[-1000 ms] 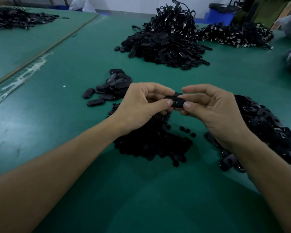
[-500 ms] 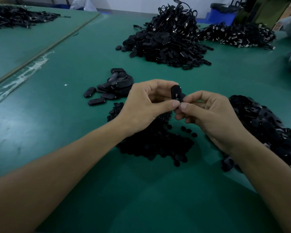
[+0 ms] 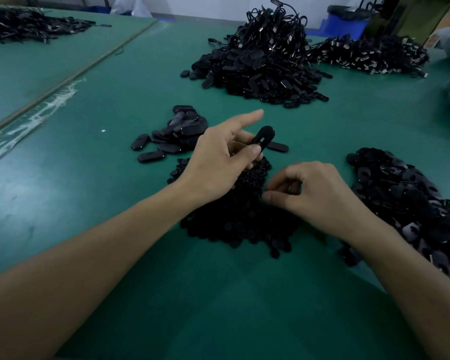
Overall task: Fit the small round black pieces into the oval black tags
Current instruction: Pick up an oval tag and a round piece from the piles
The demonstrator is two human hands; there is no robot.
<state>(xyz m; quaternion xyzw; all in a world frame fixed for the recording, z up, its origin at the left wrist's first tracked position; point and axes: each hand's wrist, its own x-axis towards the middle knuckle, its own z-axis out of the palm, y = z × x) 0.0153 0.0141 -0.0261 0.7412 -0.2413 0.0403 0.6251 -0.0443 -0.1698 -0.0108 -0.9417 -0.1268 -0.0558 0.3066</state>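
**Q:** Where is the tag being worked on?

**A:** The left hand [image 3: 218, 162] pinches one oval tag [image 3: 265, 136] between thumb and middle fingers. It is raised above the green table [image 3: 89, 190], with its slotted face turned toward the camera. The forefinger sticks out straight, clear of the tag, likely so the opening stays uncovered.

**Q:** And the right hand?

**A:** The right hand [image 3: 320, 196] is low over the round pieces [image 3: 234, 224] piled directly in front of the person. Its fingers are curled, with the thumb and forefinger tips close together. Whether a piece sits between them cannot be told, since black on black hides it. This looks like the picking step.

**Q:** Why are the piles laid out this way?

**A:** Probably for reach. Loose tags [image 3: 411, 203] lie heaped by the right arm, and the round pieces sit in the middle under both hands. A small stack [image 3: 177, 136] rests just beyond the left hand, apparently finished ones. A flat tag [image 3: 278, 147] lies just behind the held one. Corded heaps [image 3: 260, 63] sit well apart at the far side.
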